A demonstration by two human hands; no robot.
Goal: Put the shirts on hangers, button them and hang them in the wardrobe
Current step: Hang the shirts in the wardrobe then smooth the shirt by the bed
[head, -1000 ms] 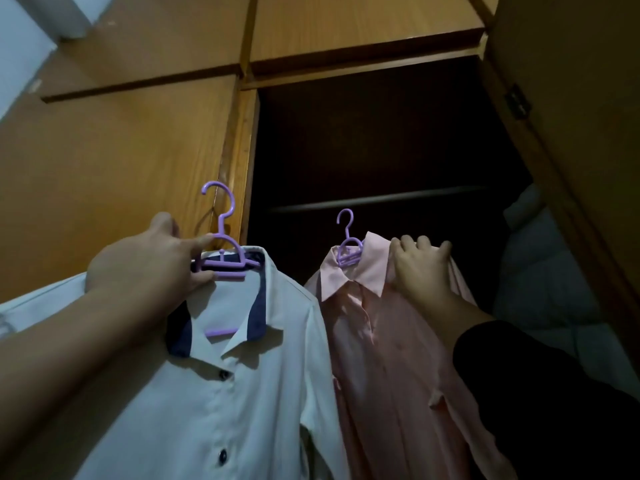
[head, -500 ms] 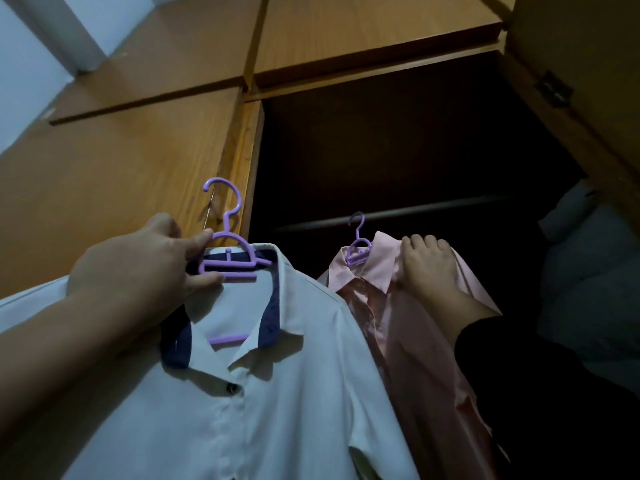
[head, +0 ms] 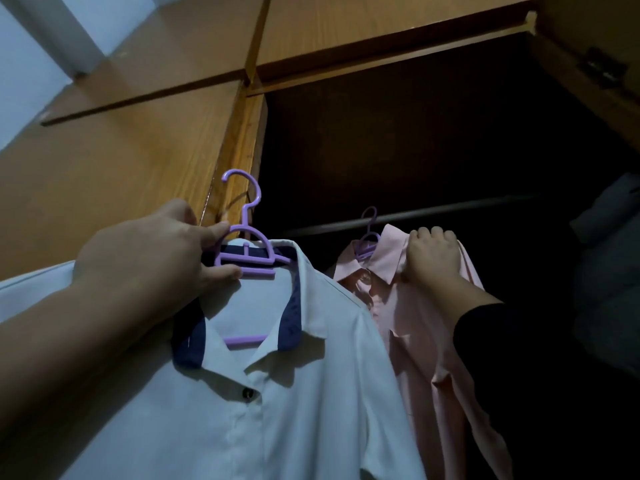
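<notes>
2 shirts are being held up before the open wardrobe [head: 415, 140]. The white shirt [head: 277, 393] with a dark blue collar is sitting on a purple hanger [head: 249, 251], its top dark button fastened; the hook is standing free in the air, level with the wardrobe's wooden post [head: 239, 150] and not on any rail. The left hand [head: 152, 258] is gripping this hanger at its left shoulder — thumb under the lower bar, fingers curled over the top.

The pink shirt [head: 415, 323] is sitting on a second purple hanger [head: 367, 237], further inside the dark opening. Its hook is reaching up at the metal rail [head: 450, 211]; whether it is resting over the rail cannot be told. The right hand [head: 433, 258], in a black sleeve [head: 519, 358], is clutching the pink shirt's right shoulder, fingers curled over the fabric.

A closed wooden door [head: 104, 174] is standing to the left, and pale bundled bedding [head: 606, 271] is lying at the right edge.
</notes>
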